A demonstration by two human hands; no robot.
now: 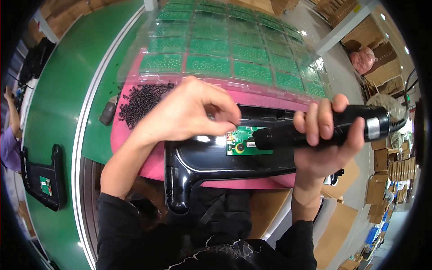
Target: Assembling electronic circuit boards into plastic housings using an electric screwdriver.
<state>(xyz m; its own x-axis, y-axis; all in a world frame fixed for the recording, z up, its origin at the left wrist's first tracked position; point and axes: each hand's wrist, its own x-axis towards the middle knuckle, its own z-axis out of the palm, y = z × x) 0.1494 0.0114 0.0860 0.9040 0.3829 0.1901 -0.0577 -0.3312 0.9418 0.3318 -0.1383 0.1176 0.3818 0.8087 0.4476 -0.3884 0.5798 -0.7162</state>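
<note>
My right hand [326, 157] is wrapped around a black corded electric screwdriver [283, 136], which lies nearly level with its nose to the left. That nose is over a small green circuit board [263, 152], set in a glossy black plastic housing [202, 158]. My left hand [193, 110] hovers above the board's upper left corner, thumb and fingertips pinched together. What sits in that pinch, if anything, is too small to make out. The screwdriver and both hands hide part of the board and housing.
Small black screws [141, 101] lie heaped on the pink mat [150, 167] beside my left forearm. Behind are clear trays [209, 62] of green circuit boards. Another black housing [58, 180] rests on the green surface at left, near another person's arm [13, 119]. Cardboard boxes [378, 189] stand at right.
</note>
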